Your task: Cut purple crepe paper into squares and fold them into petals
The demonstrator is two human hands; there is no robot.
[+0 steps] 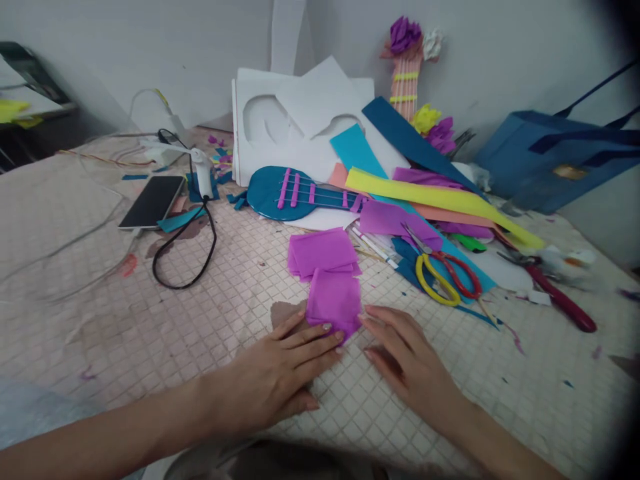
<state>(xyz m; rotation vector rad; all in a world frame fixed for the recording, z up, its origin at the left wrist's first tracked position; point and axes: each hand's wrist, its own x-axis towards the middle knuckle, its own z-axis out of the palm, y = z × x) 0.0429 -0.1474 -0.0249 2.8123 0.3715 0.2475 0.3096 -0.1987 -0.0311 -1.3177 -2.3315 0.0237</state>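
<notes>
A small purple crepe paper piece lies on the tiled-pattern tabletop in front of me. My left hand rests flat with its fingers stretched over the paper's near edge. To the right, my right hand is beside the paper, its fingers extended and a little bent, the index fingertip close to the paper's right edge; whether it touches I cannot tell. Just beyond sits a stack of purple paper pieces, partly overlapped by the near piece. Farther back is a blue paper guitar with purple bars and thin strings.
Scissors and red-handled pliers lie at the right, near coloured paper strips. A phone and a black cord loop are on the left. White boards lean at the back; a blue bag stands behind right.
</notes>
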